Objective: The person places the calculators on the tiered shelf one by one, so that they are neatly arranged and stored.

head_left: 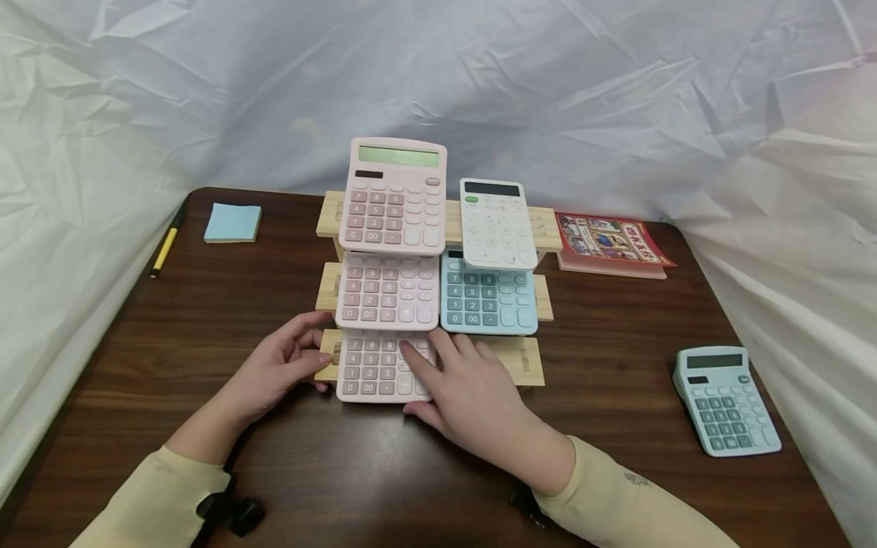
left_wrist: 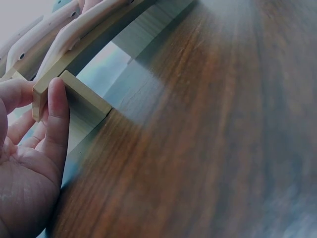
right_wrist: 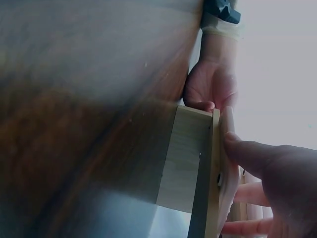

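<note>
A stepped wooden rack [head_left: 517, 358] with three tiers bears several calculators. My left hand [head_left: 277, 367] grips the left end of its lowest tier, thumb and fingers around the board [left_wrist: 40, 96] in the left wrist view. On that tier leans a pink calculator [head_left: 368, 374]. My right hand [head_left: 477, 392] holds it at its lower right, thumb at the bottom edge, index finger over the keys. Another pink calculator [head_left: 370, 293] and a blue calculator [head_left: 488, 304] rest on the middle tier. The top tier holds a larger-looking pink calculator [head_left: 393, 194] and a white calculator [head_left: 499, 228].
A pale blue-green calculator [head_left: 729, 403] lies on the table's right side. Behind the rack's right end is a red booklet [head_left: 610, 240]. Blue sticky notes [head_left: 233, 222] and a yellow-black marker [head_left: 166, 247] lie at the left. White sheeting [head_left: 438, 84] surrounds the table.
</note>
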{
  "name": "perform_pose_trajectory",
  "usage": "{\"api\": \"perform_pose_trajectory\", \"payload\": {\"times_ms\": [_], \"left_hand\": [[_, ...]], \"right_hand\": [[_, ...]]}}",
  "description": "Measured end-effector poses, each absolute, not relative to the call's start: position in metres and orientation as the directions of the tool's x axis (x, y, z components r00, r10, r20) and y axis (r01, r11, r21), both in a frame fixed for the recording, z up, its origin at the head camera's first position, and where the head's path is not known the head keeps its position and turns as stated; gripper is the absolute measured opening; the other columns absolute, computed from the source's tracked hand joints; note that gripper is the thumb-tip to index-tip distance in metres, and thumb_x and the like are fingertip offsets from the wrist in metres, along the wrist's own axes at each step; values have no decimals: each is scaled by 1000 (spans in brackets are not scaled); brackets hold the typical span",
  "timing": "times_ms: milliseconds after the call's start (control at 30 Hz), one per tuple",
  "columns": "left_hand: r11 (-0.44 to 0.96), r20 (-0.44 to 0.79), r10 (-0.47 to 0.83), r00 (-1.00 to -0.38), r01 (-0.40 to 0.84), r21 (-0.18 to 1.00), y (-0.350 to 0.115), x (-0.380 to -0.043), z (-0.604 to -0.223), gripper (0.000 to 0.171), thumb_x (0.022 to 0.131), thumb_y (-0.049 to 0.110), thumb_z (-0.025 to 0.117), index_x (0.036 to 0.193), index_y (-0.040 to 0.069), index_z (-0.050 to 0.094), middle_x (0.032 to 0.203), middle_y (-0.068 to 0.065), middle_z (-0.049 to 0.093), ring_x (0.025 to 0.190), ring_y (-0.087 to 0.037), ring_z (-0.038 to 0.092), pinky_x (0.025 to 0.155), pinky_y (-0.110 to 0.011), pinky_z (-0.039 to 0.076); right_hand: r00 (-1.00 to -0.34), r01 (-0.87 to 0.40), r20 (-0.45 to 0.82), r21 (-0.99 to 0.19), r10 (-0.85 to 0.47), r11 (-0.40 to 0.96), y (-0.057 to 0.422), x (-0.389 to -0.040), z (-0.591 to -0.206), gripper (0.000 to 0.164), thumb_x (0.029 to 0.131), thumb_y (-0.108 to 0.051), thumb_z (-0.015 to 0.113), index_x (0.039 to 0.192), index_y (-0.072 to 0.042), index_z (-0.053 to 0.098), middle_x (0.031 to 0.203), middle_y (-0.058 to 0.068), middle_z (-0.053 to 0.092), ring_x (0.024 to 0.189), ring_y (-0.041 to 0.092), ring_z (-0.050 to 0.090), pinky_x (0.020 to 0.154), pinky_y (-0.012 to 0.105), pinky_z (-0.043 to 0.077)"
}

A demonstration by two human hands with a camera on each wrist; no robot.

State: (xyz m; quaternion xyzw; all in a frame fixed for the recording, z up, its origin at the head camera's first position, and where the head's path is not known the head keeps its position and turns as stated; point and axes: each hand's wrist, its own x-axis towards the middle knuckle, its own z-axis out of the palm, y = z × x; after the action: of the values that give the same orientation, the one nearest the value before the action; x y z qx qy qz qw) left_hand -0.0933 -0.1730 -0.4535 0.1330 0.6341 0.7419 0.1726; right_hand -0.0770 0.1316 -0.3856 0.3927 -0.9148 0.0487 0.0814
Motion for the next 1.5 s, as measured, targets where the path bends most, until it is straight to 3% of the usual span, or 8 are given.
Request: {"api": "perform_pose_trajectory", "payload": {"times_ms": [567,700,867,1500], "left_hand": [[-147,-7,428,-904,-78,986,-172,-94,-454,56,95,-3,56,145,2,30,104,-26,54,89,-27,66,62,-44,56],[-144,-4,432,-902,-74,987,-172,-95,-454,56,96,-2,56,145,3,30,104,-26,54,89,-27,66,62,-45,56],[-137,-5,426,-905,-70,988,-172,-95,-454,55,96,-3,56,145,2,30,105,-26,54,89,-27,66,61,-45,56],[-132,15,362,-932,-35,991,-169,-93,-454,52,94,-5,58,141,-1,36,103,-27,53,84,-24,66,59,-43,56]], "right_hand": [[-637,-767,154,-33,-755,641,135,-74,-382,69,85,-49,68,144,-24,44,131,16,42,96,32,50,73,45,46],[-640,-762,160,-8,-752,647,136,-76,-383,63,86,-29,68,144,-26,44,128,14,43,95,32,50,70,43,45],[-647,-753,170,16,-744,658,135,-78,-384,56,92,-8,54,143,-29,46,126,13,44,92,31,50,67,41,44],[-643,-754,176,27,-746,656,135,-79,-385,56,93,-8,53,144,-29,45,125,13,45,89,30,50,65,41,43]]}}
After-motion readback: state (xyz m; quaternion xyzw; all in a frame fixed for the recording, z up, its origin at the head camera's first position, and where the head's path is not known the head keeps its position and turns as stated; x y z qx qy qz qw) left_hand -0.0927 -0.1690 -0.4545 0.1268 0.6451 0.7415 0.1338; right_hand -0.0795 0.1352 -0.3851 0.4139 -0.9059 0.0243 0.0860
